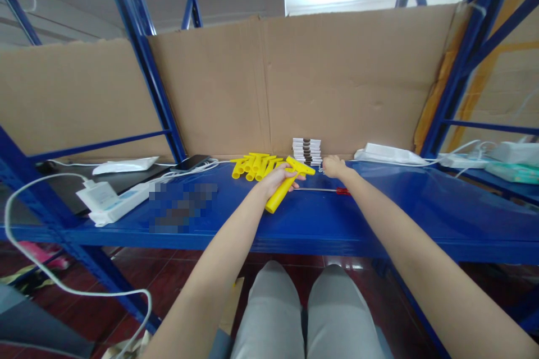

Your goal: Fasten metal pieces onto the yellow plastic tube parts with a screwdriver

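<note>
My left hand [277,179] is closed around a yellow plastic T-shaped handle [279,197], its round grip end tilted down toward me and its wide head pointing away. My right hand [334,166] reaches to the shelf beside some tiny shiny metal pieces [320,169], its fingers drawn together; whatever they pinch is hidden. Between the hands lies a screwdriver with a red handle [343,191], its shaft pointing left. Several similar yellow handles [255,167] are piled to the left of my left hand. A stack of small white packs with dark bands [306,152] stands behind the hands.
The blue shelf [404,202] has a cardboard panel [337,78] along its back. At left are a white power strip [122,205] with a charger, a phone [192,162] and cables. A white packet [389,153] lies at back right. Blue uprights [143,50] frame the shelf.
</note>
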